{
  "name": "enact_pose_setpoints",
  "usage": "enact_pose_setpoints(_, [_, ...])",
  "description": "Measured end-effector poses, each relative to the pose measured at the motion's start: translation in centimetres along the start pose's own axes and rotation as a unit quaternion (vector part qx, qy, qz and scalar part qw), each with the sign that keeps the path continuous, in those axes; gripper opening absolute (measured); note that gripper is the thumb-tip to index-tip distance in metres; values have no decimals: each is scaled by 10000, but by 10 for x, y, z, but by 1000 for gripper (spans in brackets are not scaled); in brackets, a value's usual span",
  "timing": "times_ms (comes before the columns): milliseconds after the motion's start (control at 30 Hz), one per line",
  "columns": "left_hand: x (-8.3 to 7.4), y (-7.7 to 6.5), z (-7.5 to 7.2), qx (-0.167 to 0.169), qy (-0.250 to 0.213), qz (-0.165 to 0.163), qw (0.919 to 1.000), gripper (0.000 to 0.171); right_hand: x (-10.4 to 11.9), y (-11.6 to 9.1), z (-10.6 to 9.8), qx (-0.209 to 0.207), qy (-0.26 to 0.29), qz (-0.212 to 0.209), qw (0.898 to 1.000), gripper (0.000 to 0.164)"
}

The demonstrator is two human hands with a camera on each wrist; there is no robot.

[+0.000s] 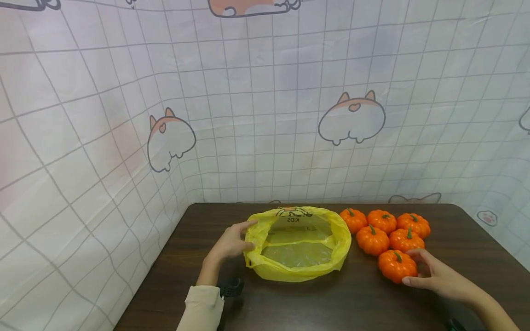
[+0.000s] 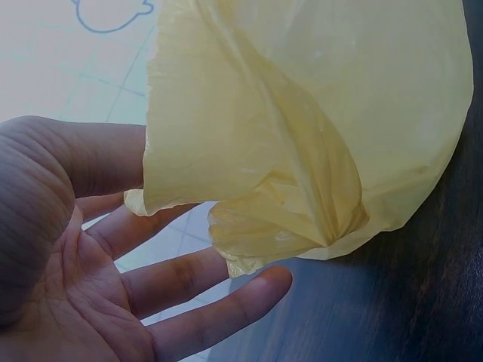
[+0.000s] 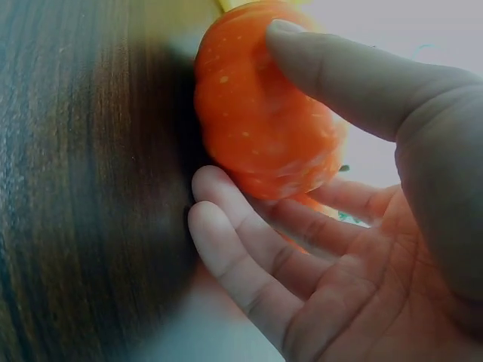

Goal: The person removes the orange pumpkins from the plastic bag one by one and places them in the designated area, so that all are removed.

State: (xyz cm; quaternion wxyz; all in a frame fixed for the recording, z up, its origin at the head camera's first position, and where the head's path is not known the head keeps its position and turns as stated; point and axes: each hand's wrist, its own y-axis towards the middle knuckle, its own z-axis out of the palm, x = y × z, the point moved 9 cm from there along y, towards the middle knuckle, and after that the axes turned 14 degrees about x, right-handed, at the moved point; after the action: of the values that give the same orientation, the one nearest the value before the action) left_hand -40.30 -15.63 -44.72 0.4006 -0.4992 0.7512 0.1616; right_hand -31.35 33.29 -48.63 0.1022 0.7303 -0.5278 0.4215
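Note:
A yellow plastic bag point(image 1: 344, 248) stands with its mouth wide, its rim folded outward. At its left side my left hand point(image 1: 232, 241) touches the rim, thumb and index finger apart. Seen from the left wrist, that hand point(image 2: 113, 249) has its lower fingers extended beside a loose flap of the bag point(image 2: 219, 136), which hides the thumb tip. My right hand point(image 1: 439, 276) holds the nearest small orange pumpkin point(image 1: 393, 266) from its right side. In the right wrist view, the thumb lies on one side of this pumpkin point(image 3: 256, 105) and fingers reach round the other.
Several more small pumpkins point(image 1: 372, 240) with green stems are grouped to the right of the bag, behind the held one. The dark wooden table point(image 1: 323, 305) ends at a white gridded cloth point(image 1: 265, 115) with cartoon animals, hanging behind and along the left.

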Motion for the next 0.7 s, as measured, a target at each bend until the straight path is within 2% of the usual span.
enact_pose_setpoints(233, [0, 1, 0, 7, -42, -6, 10000, 70, 2, -3, -3, -145, -423, 8, 9990, 73])
enact_pose_setpoints(700, [0, 1, -1, 31, 0, 47, 10000, 70, 0, -1, -6, -396, -688, 206, 9966, 74])
